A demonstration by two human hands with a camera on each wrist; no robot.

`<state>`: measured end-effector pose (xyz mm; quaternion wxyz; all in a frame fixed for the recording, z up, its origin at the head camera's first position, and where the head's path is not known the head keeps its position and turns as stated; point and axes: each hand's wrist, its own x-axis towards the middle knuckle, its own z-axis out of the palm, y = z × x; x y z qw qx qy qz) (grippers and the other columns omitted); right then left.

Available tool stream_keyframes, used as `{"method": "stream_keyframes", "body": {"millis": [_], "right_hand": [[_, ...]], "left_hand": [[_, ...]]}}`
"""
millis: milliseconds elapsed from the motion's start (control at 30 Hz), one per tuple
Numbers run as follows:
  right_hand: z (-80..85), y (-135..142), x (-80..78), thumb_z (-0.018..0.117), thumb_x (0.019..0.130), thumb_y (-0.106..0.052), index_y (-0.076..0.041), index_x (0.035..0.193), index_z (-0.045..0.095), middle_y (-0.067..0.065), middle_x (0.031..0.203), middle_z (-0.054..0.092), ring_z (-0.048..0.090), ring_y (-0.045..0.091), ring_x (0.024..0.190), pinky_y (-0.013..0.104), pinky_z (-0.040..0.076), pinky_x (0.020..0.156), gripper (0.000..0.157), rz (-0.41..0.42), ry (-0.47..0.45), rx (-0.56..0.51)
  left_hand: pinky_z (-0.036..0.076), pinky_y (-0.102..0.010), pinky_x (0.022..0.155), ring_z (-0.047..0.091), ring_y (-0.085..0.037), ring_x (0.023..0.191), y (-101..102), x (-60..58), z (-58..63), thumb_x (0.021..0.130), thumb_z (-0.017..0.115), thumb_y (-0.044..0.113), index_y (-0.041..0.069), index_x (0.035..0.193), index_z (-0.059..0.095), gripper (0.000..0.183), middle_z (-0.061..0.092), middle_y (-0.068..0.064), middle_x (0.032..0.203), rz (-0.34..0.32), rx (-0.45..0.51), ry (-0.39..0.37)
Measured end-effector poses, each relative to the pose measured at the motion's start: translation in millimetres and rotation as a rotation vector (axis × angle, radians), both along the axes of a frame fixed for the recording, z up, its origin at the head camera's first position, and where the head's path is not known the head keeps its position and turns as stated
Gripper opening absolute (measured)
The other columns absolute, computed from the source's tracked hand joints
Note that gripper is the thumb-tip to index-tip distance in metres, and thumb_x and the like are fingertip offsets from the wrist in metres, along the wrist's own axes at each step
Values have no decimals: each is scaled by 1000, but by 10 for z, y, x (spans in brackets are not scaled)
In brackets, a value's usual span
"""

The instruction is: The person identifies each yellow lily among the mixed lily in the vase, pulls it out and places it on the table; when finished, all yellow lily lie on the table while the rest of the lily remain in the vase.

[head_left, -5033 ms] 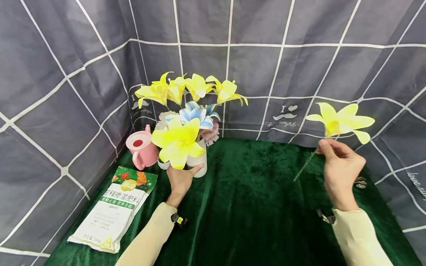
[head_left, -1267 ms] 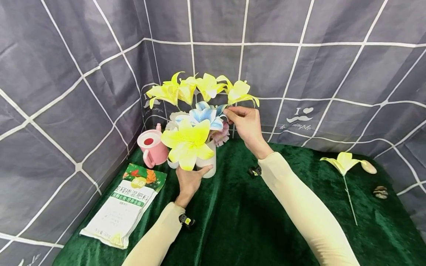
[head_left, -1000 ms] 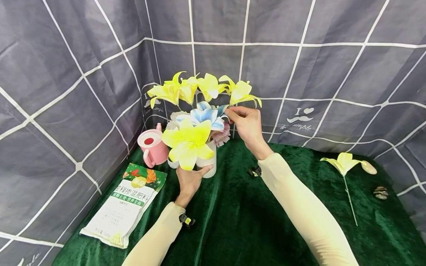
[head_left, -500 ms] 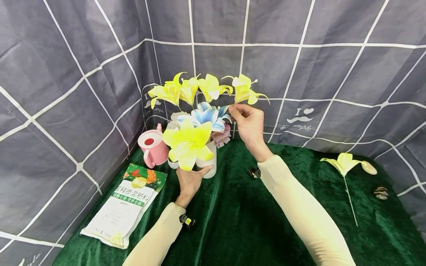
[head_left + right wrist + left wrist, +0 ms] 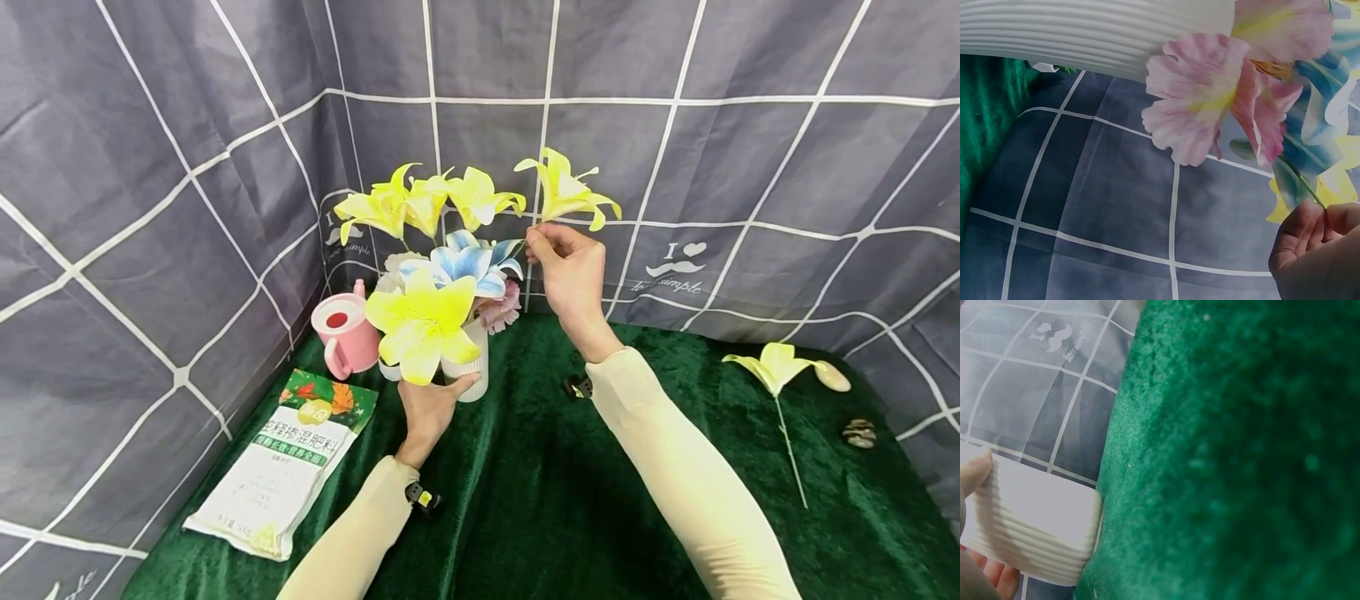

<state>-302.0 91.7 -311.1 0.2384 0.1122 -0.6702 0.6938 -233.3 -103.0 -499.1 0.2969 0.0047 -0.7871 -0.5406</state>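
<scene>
Near the middle of the head view, my left hand grips a white ribbed vase; the left wrist view shows thumb and fingers around the vase. Blooms crowd its top: a large yellow lily in front, a blue lily, a pink flower and several yellow lilies behind. My right hand pinches the stem of another yellow lily, up and right of the bunch. In the right wrist view its thin green stem runs down beside the pink flower; the stem's lower end is hidden.
A pink watering can stands left of the vase, and a white-and-green fertilizer bag lies before it. On the green cloth at right lie a single yellow lily, a tan pebble and a striped stone.
The lily my right hand held five seconds ago now lies on the cloth at right. That hand has since pinched another lily at the vase and raised it up and right. My left hand stays put.
</scene>
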Motion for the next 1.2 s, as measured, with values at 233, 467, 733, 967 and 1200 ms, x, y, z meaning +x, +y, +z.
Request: {"method": "stream_keyframes", "body": {"millis": [233, 467, 733, 967, 1200], "right_hand": [[70, 56, 1, 73, 93, -14, 1, 95, 77, -8, 73, 71, 68, 12, 67, 24, 59, 70, 15, -27, 24, -31], [92, 111, 8, 75, 92, -15, 1, 96, 75, -6, 79, 75, 72, 11, 70, 24, 62, 72, 16, -6, -12, -98], [119, 74, 11, 73, 91, -6, 0, 90, 72, -4, 76, 75, 72, 10, 66, 25, 62, 70, 6, 25, 37, -174], [136, 42, 8, 74, 90, -5, -10, 85, 74, -8, 73, 75, 71, 9, 64, 26, 61, 69, 7, -19, 125, -159], [122, 52, -18, 75, 89, -7, -9, 83, 74, -6, 67, 72, 69, 10, 62, 25, 61, 67, 6, -37, 81, -175]], "left_hand": [[58, -46, 100, 63, -22, 124, -6, -3, -2, 63, 98, 29, 14, 137, 51, 88, 62, -5, 134, -32, 46, 13], [57, -48, 102, 62, -25, 124, -4, 6, 6, 63, 97, 24, 17, 139, 48, 91, 59, -6, 136, -57, 80, 10], [56, -48, 103, 61, -24, 123, -7, 14, -1, 65, 96, 28, 19, 141, 45, 93, 56, -4, 136, -62, 79, -12], [56, -48, 103, 62, -26, 121, 0, 12, -15, 65, 97, 25, 15, 140, 45, 92, 55, -8, 133, -52, 77, -17], [56, -48, 103, 62, -25, 121, 1, -6, -18, 65, 96, 24, 16, 141, 44, 93, 56, -8, 133, -60, 76, 11]]}}
